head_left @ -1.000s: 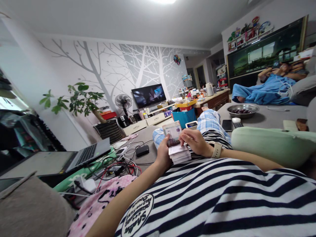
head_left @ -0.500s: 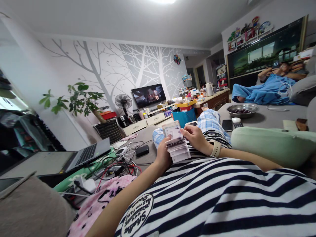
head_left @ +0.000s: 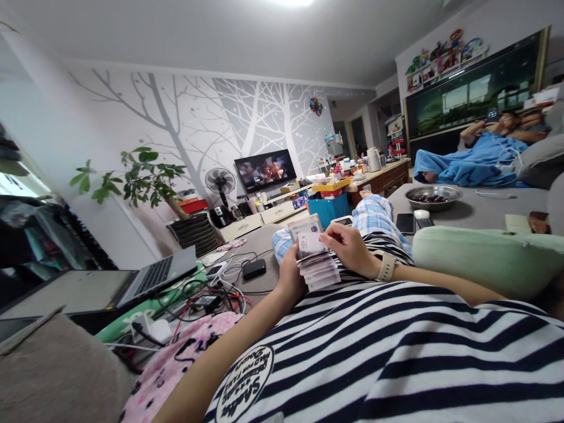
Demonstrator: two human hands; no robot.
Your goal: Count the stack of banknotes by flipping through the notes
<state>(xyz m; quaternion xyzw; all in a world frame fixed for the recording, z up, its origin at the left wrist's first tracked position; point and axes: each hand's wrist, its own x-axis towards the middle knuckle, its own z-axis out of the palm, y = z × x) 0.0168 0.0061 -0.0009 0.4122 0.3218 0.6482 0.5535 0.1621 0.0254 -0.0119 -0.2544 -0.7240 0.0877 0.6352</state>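
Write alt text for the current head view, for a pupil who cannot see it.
Someone's left hand holds banknotes, some fanned toward the body, while the right hand pinches one by its edge. A laptop lies left, a bowl right, a TV ahead.

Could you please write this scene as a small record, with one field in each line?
Left hand: grips a stack of banknotes, fanned out
Right hand: fingertips on the right edge of a note
Right wrist: pale watch
Left side: open laptop, tangled cables
Right side: phone, remote, metal bowl with dark round things
Background: television on, fan, potted plant
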